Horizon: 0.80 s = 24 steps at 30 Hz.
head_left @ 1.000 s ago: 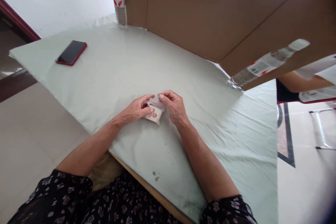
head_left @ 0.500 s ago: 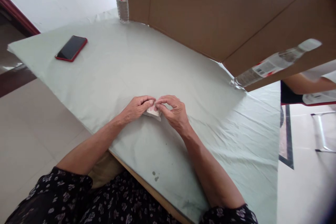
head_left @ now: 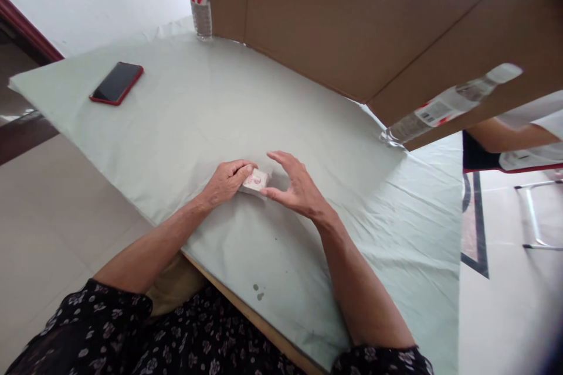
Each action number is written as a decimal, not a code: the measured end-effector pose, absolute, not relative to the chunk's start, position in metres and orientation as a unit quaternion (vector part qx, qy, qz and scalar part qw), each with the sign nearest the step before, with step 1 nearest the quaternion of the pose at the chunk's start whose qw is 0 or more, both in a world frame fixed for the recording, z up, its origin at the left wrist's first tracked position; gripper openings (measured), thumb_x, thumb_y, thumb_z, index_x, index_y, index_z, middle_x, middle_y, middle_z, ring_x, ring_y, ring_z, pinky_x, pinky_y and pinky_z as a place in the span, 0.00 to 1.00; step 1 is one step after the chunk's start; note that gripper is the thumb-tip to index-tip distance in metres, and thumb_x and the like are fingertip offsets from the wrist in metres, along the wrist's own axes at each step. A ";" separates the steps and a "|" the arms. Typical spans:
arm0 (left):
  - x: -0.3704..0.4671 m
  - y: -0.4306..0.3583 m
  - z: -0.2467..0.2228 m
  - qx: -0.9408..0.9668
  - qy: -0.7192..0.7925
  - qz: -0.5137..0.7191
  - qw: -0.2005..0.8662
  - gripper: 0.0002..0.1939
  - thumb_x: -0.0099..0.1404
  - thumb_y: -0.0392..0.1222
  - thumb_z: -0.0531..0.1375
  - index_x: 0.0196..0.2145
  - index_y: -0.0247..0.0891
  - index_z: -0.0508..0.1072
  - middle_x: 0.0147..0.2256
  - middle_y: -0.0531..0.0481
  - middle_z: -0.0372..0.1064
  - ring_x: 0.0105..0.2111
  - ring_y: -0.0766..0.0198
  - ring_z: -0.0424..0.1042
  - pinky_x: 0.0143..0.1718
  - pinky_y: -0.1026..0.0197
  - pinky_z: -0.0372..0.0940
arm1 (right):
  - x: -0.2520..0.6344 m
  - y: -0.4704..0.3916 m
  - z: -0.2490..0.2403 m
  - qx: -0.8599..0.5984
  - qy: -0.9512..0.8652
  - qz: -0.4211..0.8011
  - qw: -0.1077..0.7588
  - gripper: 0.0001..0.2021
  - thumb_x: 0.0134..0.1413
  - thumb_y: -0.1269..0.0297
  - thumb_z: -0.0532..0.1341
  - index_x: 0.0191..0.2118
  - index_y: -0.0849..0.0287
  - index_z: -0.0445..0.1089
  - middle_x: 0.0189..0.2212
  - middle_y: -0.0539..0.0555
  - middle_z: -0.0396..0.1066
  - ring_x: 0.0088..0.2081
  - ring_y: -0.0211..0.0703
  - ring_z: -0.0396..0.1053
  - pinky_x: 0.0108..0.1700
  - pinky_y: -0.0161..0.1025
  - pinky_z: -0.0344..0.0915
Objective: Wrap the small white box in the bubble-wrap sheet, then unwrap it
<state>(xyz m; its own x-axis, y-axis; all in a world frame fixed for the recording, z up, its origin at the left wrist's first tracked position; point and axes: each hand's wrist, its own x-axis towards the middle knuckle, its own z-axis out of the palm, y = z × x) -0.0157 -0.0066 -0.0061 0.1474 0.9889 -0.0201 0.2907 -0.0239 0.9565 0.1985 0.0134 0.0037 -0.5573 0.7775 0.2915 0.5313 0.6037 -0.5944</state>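
Observation:
A small white box (head_left: pixel 257 180) with reddish print sits low over the pale green tablecloth, near the middle of the view. My left hand (head_left: pixel 226 181) grips its left end, thumb on top. On the box's right side is my right hand (head_left: pixel 295 186), its thumb and fingers spread wide apart. The right thumb tip is at the box's right edge; whether it touches I cannot tell.
A dark phone with a red case (head_left: pixel 116 83) lies at the back left. One water bottle (head_left: pixel 200 0) stands by a brown cardboard panel (head_left: pixel 308 17); another bottle (head_left: pixel 444 106) is at the right. Beyond it shows a person's arm (head_left: pixel 510 136).
My right hand has opened and drawn slightly right, off the box, so more of its printed top shows. My left hand keeps its hold. The whole view has shifted a little.

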 end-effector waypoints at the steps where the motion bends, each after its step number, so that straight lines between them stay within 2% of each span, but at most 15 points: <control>1: -0.015 -0.007 -0.006 0.599 0.531 0.386 0.458 0.23 0.68 0.54 0.55 0.43 0.32 0.79 0.34 0.47 0.76 0.33 0.62 0.72 0.35 0.63 0.65 | 0.198 0.015 -0.001 -0.382 -0.854 0.240 0.257 0.40 0.53 0.40 0.67 0.67 0.52 0.58 0.66 0.63 0.62 0.65 0.61 0.62 0.63 0.58 0.59; 3: -0.015 -0.007 -0.007 0.590 0.533 0.394 0.460 0.23 0.67 0.54 0.55 0.43 0.31 0.79 0.35 0.46 0.77 0.34 0.61 0.73 0.37 0.62 0.66 | 0.195 0.015 -0.009 -0.379 -0.855 0.263 0.236 0.46 0.50 0.40 0.68 0.70 0.53 0.53 0.66 0.65 0.62 0.64 0.64 0.62 0.62 0.61 0.59; 7: -0.013 -0.008 -0.008 0.582 0.532 0.399 0.469 0.24 0.68 0.55 0.55 0.45 0.32 0.78 0.37 0.46 0.77 0.35 0.61 0.73 0.37 0.62 0.67 | 0.189 0.014 -0.015 -0.382 -0.848 0.273 0.245 0.39 0.54 0.54 0.67 0.69 0.53 0.54 0.58 0.62 0.70 0.60 0.60 0.68 0.61 0.60 0.61; 11: -0.013 -0.007 -0.011 0.558 0.513 0.439 0.482 0.25 0.69 0.55 0.55 0.52 0.33 0.74 0.46 0.42 0.78 0.43 0.58 0.76 0.44 0.60 0.69 | 0.195 0.017 -0.014 -0.385 -0.839 0.281 0.262 0.36 0.55 0.61 0.65 0.68 0.52 0.56 0.58 0.60 0.70 0.59 0.56 0.68 0.62 0.56 0.62; 13: -0.014 -0.006 -0.015 0.545 0.511 0.462 0.478 0.26 0.70 0.55 0.55 0.55 0.33 0.71 0.50 0.40 0.76 0.48 0.56 0.75 0.50 0.57 0.68 | 0.198 0.020 -0.014 -0.381 -0.840 0.297 0.248 0.34 0.55 0.59 0.65 0.67 0.52 0.58 0.58 0.60 0.71 0.58 0.57 0.69 0.61 0.57 0.62; 16: -0.016 -0.004 -0.021 0.539 0.516 0.476 0.465 0.25 0.71 0.55 0.54 0.56 0.34 0.70 0.52 0.39 0.75 0.53 0.54 0.73 0.56 0.52 0.66 | 0.203 0.024 -0.013 -0.379 -0.830 0.339 0.231 0.36 0.53 0.50 0.68 0.66 0.50 0.60 0.60 0.60 0.69 0.59 0.59 0.68 0.62 0.60 0.62; 20: -0.017 -0.004 -0.023 0.549 0.517 0.484 0.445 0.23 0.72 0.52 0.53 0.57 0.36 0.70 0.53 0.39 0.74 0.55 0.52 0.72 0.59 0.48 0.64 | 0.211 0.027 -0.010 -0.405 -0.770 0.408 0.277 0.39 0.53 0.41 0.67 0.67 0.47 0.59 0.66 0.59 0.63 0.64 0.59 0.64 0.64 0.59 0.62; 24: -0.017 -0.005 -0.020 0.553 0.517 0.477 0.446 0.23 0.71 0.50 0.53 0.57 0.35 0.68 0.53 0.38 0.74 0.56 0.52 0.71 0.60 0.46 0.63 | 0.216 0.029 -0.010 -0.404 -0.748 0.445 0.281 0.44 0.48 0.40 0.70 0.68 0.47 0.58 0.67 0.60 0.61 0.65 0.60 0.63 0.66 0.60 0.61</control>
<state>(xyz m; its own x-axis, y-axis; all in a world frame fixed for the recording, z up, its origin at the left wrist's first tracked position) -0.0168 -0.0049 -0.0203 0.0094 0.9978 0.0662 0.1467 -0.0668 0.9869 0.2158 0.0289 -0.0104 -0.5156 0.8547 0.0606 0.3547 0.2773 -0.8929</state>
